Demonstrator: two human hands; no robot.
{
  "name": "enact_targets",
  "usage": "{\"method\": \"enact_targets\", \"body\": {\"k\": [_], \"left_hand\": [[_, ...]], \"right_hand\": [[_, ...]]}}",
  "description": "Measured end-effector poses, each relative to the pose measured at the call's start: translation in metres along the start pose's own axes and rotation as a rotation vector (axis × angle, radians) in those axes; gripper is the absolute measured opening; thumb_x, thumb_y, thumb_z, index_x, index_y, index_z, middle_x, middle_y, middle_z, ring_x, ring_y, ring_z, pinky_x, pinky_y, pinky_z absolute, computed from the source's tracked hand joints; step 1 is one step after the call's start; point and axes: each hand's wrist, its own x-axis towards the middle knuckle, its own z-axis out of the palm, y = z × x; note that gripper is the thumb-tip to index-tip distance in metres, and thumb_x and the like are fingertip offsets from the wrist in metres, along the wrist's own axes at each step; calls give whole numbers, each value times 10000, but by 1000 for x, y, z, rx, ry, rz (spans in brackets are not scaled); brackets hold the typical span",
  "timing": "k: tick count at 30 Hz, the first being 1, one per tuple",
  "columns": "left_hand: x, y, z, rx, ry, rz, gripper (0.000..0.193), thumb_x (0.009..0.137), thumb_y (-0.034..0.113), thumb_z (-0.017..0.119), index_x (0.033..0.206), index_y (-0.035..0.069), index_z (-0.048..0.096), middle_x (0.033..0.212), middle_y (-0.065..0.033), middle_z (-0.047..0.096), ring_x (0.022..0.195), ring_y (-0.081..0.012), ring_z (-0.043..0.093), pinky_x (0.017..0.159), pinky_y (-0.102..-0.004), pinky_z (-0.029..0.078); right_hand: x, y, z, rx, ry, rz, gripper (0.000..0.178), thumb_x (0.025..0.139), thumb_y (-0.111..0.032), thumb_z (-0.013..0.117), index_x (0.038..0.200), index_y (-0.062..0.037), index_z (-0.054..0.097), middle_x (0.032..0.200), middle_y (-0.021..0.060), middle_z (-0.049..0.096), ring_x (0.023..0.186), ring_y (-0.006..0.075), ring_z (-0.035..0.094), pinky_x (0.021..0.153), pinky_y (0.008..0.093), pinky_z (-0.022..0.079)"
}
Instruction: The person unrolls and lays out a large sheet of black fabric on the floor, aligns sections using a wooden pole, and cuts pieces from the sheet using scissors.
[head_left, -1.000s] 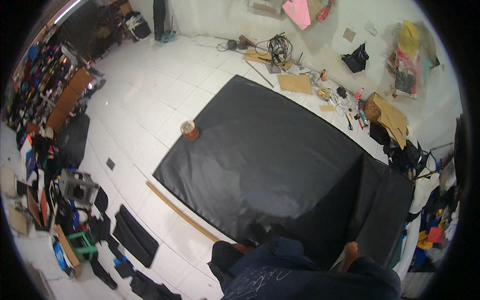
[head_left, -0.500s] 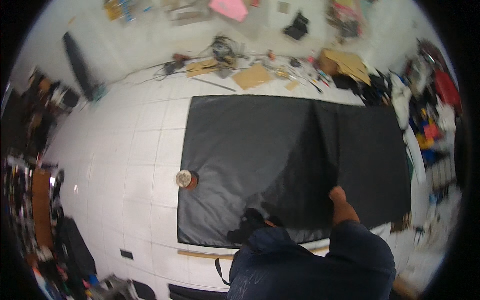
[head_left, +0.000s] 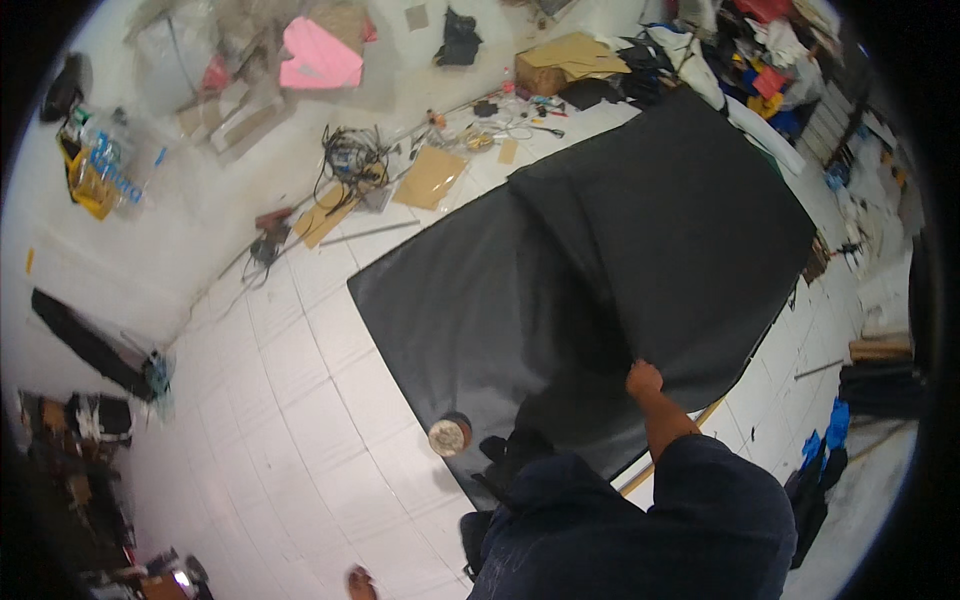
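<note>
A large black sheet (head_left: 430,300), smooth like leatherette, lies on the floor with its right part folded over as a duller flap (head_left: 690,230). My right hand (head_left: 644,379) is closed on the flap's edge near the front of the sheet. A shadow falls along the fold beside it. At the sheet's left front edge stands a round can-like object (head_left: 449,437) with a pale top and reddish-brown side. My left hand does not show.
White floor tiles (head_left: 290,430) surround the sheet. Tangled cables (head_left: 352,165), brown card pieces (head_left: 430,178) and a thin metal bar (head_left: 370,233) lie along the wall. Heaped scraps (head_left: 770,60) fill the far right. A bare foot (head_left: 361,583) shows at the lower edge.
The view has turned, so the sheet now lies slantwise. My right hand has drawn the flap's edge a little leftward over the sheet, still gripping it.
</note>
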Motion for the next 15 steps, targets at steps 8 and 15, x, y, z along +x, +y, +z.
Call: {"method": "enact_targets", "body": {"k": [8,15], "left_hand": [[144,32,-48,585,-472,8,298,942,305,528,1078,56,619,903,-116,633,804,-226,583,671,-341,471],[414,165,-193,1099,-171,692,314,935,347,525,1026,76,657,943,-194,675,874,-317,626,751,-419,521]], "right_hand": [[-142,-89,62,49,93,-16,271,980,-256,429,1046,-54,597,1052,177,660,1002,351,638,858,467,511],[-278,-189,115,147,233,180,258,949,-270,488,970,-53,625,1027,149,671,972,318,653,820,457,510]]}}
